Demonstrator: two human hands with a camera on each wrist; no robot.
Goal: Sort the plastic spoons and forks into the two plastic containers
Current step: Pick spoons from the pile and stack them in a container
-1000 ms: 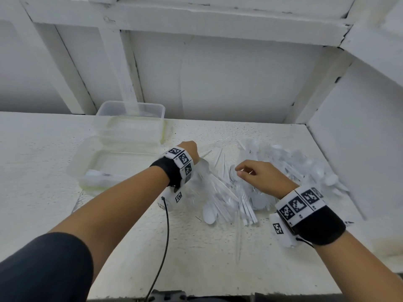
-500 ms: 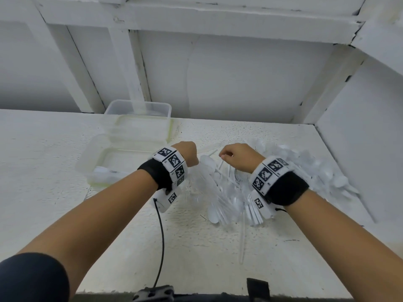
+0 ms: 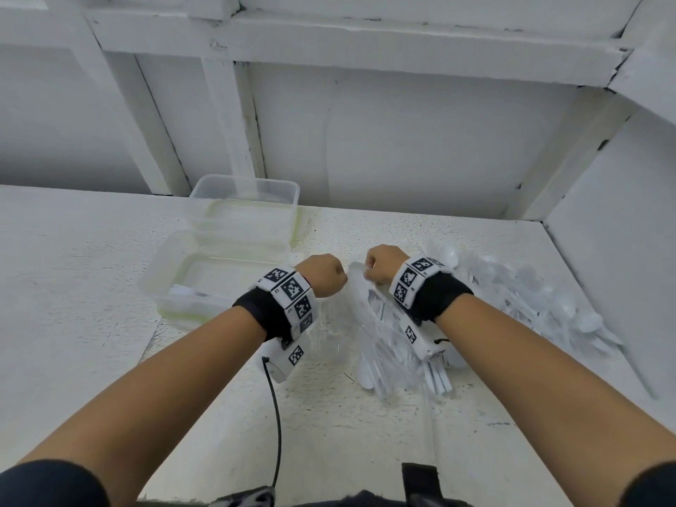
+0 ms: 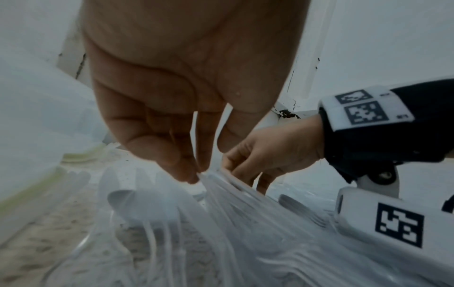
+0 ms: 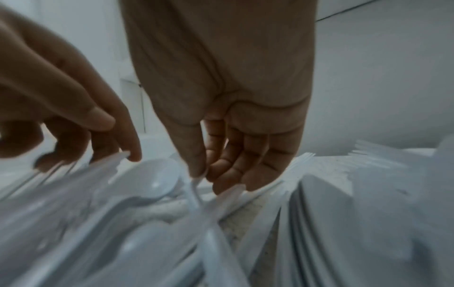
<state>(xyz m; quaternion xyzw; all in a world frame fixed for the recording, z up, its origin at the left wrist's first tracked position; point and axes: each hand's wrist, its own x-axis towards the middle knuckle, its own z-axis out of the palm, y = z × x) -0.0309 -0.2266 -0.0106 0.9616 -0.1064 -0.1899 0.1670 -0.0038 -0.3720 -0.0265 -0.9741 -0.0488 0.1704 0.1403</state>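
Note:
A clear plastic bag (image 3: 369, 323) full of white spoons and forks lies on the table in front of me. My left hand (image 3: 327, 276) pinches the bag's top edge (image 4: 203, 174) between thumb and fingers. My right hand (image 3: 376, 267) pinches the same edge right beside it, thumb against fingers (image 5: 199, 172). A loose heap of white cutlery (image 3: 530, 298) lies to the right of the bag. The near clear container (image 3: 157, 272), left of my left hand, holds a few white utensils. A second clear container (image 3: 245, 188) stands behind it against the wall.
A green-rimmed lid (image 3: 256, 225) lies between the two containers. A white wall (image 3: 603, 287) closes the table on the right, close behind the cutlery heap. A black cable (image 3: 276, 415) runs from my left wrist to the table's front edge.
My right hand has left the cutlery heap and moved left to the left hand. Both hands now hold the bag's top, knuckles nearly touching.

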